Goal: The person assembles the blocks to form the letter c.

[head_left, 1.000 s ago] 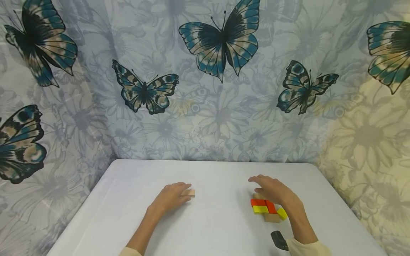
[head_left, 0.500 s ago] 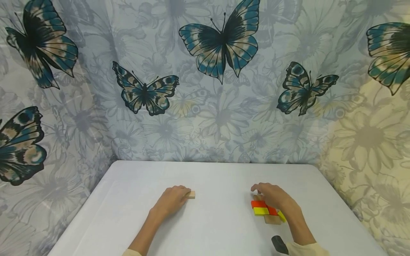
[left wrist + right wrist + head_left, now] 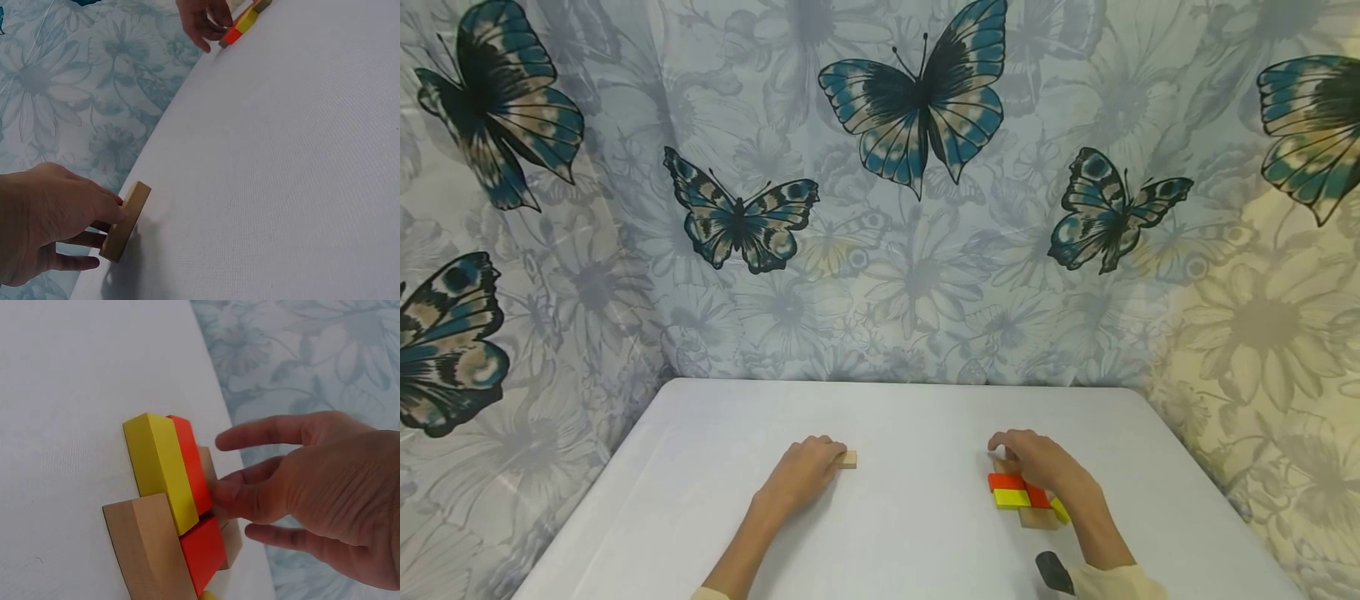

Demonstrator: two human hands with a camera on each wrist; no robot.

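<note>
My left hand (image 3: 805, 473) pinches a plain wooden block (image 3: 849, 459) at the table's left middle. In the left wrist view the thumb lies along the near face of that oblong block (image 3: 126, 222), the fingers behind it. On the right, my right hand (image 3: 1041, 462) reaches over a cluster of blocks. Its thumb and a finger hold a plain wooden block (image 3: 1004, 466) at the far side of the cluster, while the index finger stretches past. Against it lie a red block (image 3: 190, 465), a yellow block (image 3: 164, 469), another red block (image 3: 203, 550) and a larger wooden block (image 3: 150, 550).
A further yellow block (image 3: 1061, 510) sits partly hidden by the right wrist. A dark object (image 3: 1055, 572) shows beside the right sleeve. The white table (image 3: 917, 533) ends at a butterfly-patterned cloth wall (image 3: 917, 275) behind and at the sides.
My right hand has come down onto the far wooden block, its fingers bending. The left hand's fingers have drawn in around its block. The blocks have stayed in place.
</note>
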